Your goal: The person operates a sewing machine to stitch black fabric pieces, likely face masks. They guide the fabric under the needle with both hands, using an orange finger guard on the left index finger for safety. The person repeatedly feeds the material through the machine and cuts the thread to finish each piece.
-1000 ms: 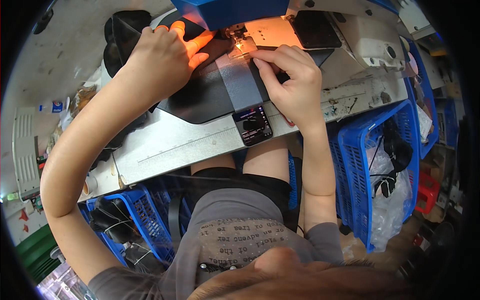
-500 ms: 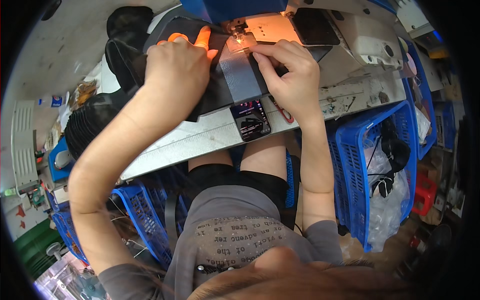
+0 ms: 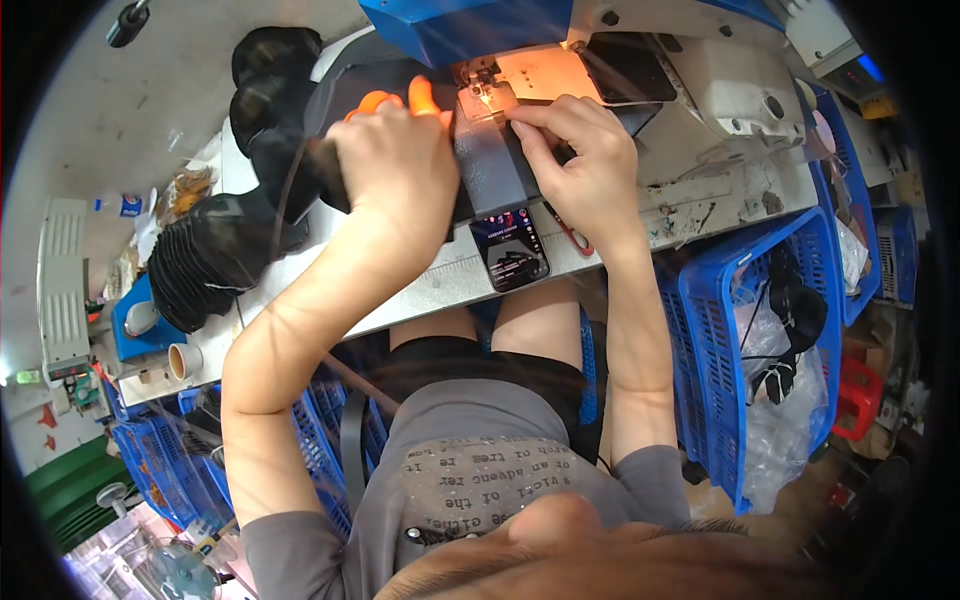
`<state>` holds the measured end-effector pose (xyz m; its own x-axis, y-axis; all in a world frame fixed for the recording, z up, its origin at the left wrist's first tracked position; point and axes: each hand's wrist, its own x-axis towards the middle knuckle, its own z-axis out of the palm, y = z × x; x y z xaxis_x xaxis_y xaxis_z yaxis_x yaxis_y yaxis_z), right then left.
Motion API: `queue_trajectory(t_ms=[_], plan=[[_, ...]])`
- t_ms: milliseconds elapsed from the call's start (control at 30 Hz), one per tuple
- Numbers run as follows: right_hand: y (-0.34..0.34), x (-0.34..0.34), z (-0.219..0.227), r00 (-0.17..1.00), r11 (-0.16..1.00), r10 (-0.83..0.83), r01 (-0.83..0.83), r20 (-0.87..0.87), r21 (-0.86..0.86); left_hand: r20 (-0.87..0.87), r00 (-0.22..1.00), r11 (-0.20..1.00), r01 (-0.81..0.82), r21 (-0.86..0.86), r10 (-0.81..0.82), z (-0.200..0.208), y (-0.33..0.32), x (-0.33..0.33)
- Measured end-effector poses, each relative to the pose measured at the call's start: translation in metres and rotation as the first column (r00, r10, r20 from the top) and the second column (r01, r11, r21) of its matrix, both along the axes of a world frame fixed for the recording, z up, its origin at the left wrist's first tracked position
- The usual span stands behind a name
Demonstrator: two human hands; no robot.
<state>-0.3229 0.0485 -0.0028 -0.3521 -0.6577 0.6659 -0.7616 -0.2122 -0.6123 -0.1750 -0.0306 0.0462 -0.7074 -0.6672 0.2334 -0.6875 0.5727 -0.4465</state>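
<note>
While your left hand (image 3: 395,170) lies flat on the dark fabric (image 3: 330,110), your right hand (image 3: 585,165) pinches the grey strap (image 3: 495,170) just right of it. The strap runs lengthwise from you toward the sewing machine's needle (image 3: 480,85), directly ahead of your right hand's fingertips (image 3: 520,112).

Grey fabric strip (image 3: 492,172), flat on machine bed, upper end under needle

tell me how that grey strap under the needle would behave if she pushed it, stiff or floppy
Probably floppy: the grey strap lies flat on the black fabric, pinned by the right hand and left hand. Likely light, and it may slide easily.
</note>
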Motion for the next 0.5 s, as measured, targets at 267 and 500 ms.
queue_trajectory(t_ms=[267, 500], plan=[[-0.001, 0.002, 0.0, 0.999, 0.999, -0.037, 0.037, -0.023, 0.007, -0.095, 0.992, 0.997, 0.082, 0.0, -0.082, 0.004, 0.028, 0.048], [0.001, 0.002, 0.001, 0.998, 0.998, -0.047, 0.048, -0.029, 0.033, -0.122, 0.978, 0.981, 0.177, 0.073, -0.168, -0.001, 0.041, 0.077]])
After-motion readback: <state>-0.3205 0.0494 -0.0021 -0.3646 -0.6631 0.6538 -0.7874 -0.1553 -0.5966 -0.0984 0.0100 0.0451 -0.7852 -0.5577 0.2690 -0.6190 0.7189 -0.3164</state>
